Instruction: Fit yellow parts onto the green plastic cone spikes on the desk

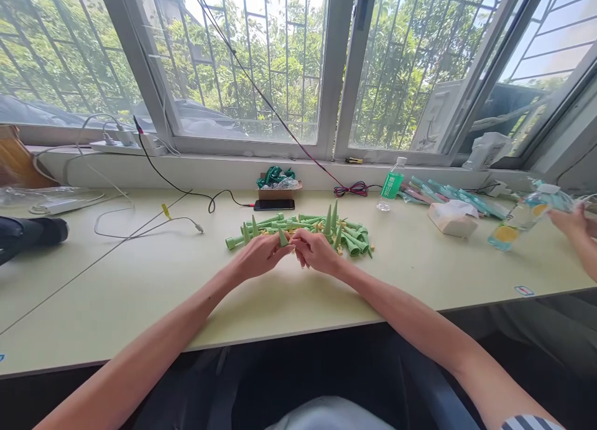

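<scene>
My left hand (261,254) is closed around a pale green pointed cone (283,238), its tip poking up between thumb and fingers. Close against it, my right hand (317,252) has its fingers pinched together; whatever they hold is too small or hidden to make out. Both hands are just above the table at the near edge of a pile of green plastic tubes and cones (355,238). Several cones stand upright in the pile, among them a tall one (334,217). Small yellowish pieces (344,222) lie among the green parts.
Behind the pile lie a black phone (274,205) and a small box (280,193). Rightward stand a green-labelled bottle (392,180), a tissue pack (453,217) and flat packets (448,190). Another person's hand (576,224) is near a large bottle (513,221). Cables (140,231) cross the left.
</scene>
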The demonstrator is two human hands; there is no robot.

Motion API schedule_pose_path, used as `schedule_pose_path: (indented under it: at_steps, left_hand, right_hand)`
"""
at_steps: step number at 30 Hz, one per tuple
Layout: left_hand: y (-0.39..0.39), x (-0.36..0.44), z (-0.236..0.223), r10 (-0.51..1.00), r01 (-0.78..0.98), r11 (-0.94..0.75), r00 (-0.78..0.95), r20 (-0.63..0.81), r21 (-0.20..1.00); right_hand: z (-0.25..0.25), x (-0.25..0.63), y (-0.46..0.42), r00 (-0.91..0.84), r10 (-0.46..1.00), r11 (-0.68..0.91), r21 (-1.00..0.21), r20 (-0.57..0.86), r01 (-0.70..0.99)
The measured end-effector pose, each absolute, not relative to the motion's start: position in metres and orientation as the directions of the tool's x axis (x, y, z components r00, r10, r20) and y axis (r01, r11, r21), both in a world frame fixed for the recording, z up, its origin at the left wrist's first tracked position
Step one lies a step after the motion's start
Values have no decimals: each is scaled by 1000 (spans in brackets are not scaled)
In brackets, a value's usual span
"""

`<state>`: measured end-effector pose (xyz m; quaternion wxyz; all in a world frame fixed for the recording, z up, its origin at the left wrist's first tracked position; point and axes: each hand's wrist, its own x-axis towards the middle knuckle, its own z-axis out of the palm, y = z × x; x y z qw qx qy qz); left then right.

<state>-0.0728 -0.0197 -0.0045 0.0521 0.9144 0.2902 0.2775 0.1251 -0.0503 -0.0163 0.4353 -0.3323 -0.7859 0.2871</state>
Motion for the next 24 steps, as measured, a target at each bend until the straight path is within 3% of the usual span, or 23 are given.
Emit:
schedule_pose_path:
  at_steps: [8, 24]
  left_hand:
    - [-23, -72, -1, 570, 503, -821, 685, 454, 270]
    - [-26, -69, -3, 588, 531, -798, 583, 561, 285]
  right_hand:
    - [-20, 125, -48, -395, 779, 613, -726, 487, 312]
    - [-20, 123, -49, -328, 800, 599, -707, 503, 375]
